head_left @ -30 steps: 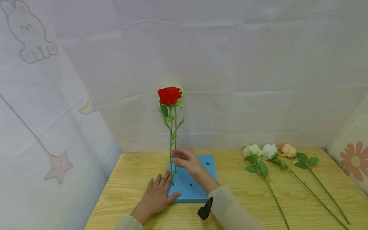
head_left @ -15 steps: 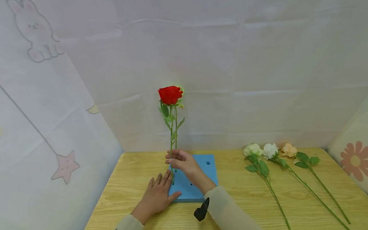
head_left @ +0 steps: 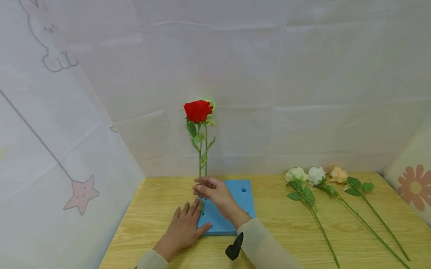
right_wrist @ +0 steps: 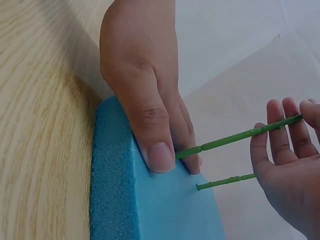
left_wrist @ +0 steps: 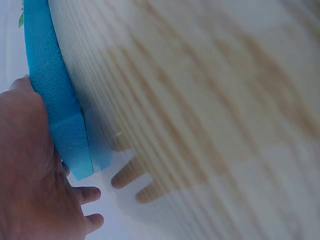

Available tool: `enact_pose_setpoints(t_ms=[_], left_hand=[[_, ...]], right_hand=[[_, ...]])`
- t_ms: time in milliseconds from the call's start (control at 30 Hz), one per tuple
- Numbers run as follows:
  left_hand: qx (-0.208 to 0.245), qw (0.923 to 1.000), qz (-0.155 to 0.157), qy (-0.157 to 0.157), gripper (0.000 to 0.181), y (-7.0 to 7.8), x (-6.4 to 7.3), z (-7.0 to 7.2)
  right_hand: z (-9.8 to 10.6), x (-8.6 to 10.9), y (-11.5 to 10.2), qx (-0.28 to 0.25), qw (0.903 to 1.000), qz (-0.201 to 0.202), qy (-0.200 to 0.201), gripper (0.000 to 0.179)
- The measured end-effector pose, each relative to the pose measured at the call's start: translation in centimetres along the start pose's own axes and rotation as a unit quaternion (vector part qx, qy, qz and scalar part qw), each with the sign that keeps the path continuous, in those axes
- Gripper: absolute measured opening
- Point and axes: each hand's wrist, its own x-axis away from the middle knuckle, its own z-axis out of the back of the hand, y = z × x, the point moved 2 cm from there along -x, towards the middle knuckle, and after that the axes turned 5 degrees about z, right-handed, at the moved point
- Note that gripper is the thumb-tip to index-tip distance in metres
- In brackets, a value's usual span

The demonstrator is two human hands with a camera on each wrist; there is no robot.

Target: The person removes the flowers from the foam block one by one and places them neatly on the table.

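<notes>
A red rose (head_left: 198, 111) stands upright with its stem in a blue foam block (head_left: 221, 225). Right behind it rises a second flower, yellow-green (head_left: 213, 106) and mostly hidden, its stem also in the block. My right hand (head_left: 219, 197) pinches the red rose's stem low down; in the right wrist view the thumb and fingers lie around that green stem (right_wrist: 225, 141). Fingers spread, my left hand (head_left: 184, 229) rests at the block's left edge, with the thumb on top of it. The left wrist view has this hand (left_wrist: 35, 170) beside the block's side (left_wrist: 55, 85).
On the right of the wooden table (head_left: 281, 237) lie a cream rose (head_left: 296, 174), a white rose (head_left: 316, 176) and a peach rose (head_left: 338, 175), stems toward the front. The block shows an open hole (head_left: 243, 189) at its back right. Printed cloth walls (head_left: 249, 87) enclose the table.
My right hand has moved slightly left onto the red rose's stem, and its fingers have closed on it. The left hand stays in place. The left wall's print has shifted in the head view.
</notes>
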Motion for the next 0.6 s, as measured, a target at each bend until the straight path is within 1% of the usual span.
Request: enact_pose_setpoints(t_ms=[100,200,367,600], left_hand=[[-0.001,1.0,-0.001,0.003,0.093,-0.03,0.07,-0.16],[0.005,1.0,0.0,0.005,0.092,0.07,0.12,-0.01],[0.0,1.0,0.007,-0.005,0.092,0.17,0.11,0.11],[0.004,1.0,0.004,-0.005,0.091,0.25,0.18,0.14]], right_hand=[[-0.14,0.06,0.02,0.002,1.0,0.004,0.0,0.032],[-0.16,0.0,0.06,0.01,0.9999,0.005,0.003,0.031],[-0.14,-0.01,0.05,0.019,0.9998,0.005,0.008,0.029],[-0.28,0.21,-0.41,0.039,0.9992,0.003,0.002,0.027]])
